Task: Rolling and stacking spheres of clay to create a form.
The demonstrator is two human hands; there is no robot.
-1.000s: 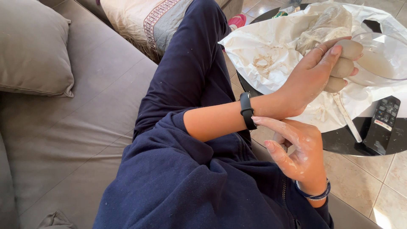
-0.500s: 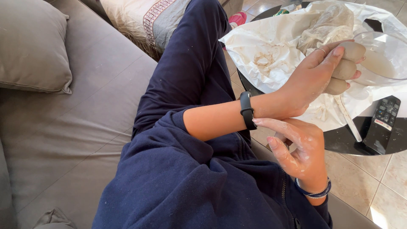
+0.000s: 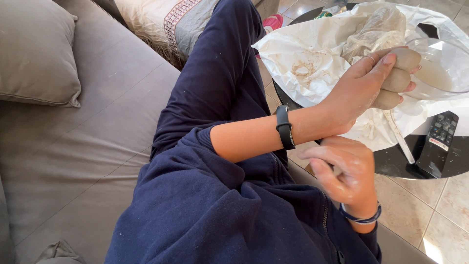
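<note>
My left hand [image 3: 361,88], with a black band on the wrist, reaches over the table and is closed around a grey-beige lump of clay [image 3: 398,73] that bulges out between the fingers. The hand hovers above crumpled, stained white paper [image 3: 312,54], beside a clear bowl [image 3: 444,68]. My right hand [image 3: 349,171], dusty and wearing a dark blue bracelet, hangs below the left forearm by my lap. Its fingers curl in toward the thumb. Whether a small pale bit sits between them is unclear.
The paper lies on a round black table [image 3: 391,164], along with a black remote [image 3: 437,144] and a thin white stick [image 3: 398,139]. I sit on a grey sofa [image 3: 73,146] with a grey cushion [image 3: 34,54] and a pale blanket [image 3: 161,22]. Tiled floor [image 3: 415,215] lies below.
My right hand's fingers were spread and have curled in toward the thumb. The left hand keeps its hold on the clay lump in nearly the same place.
</note>
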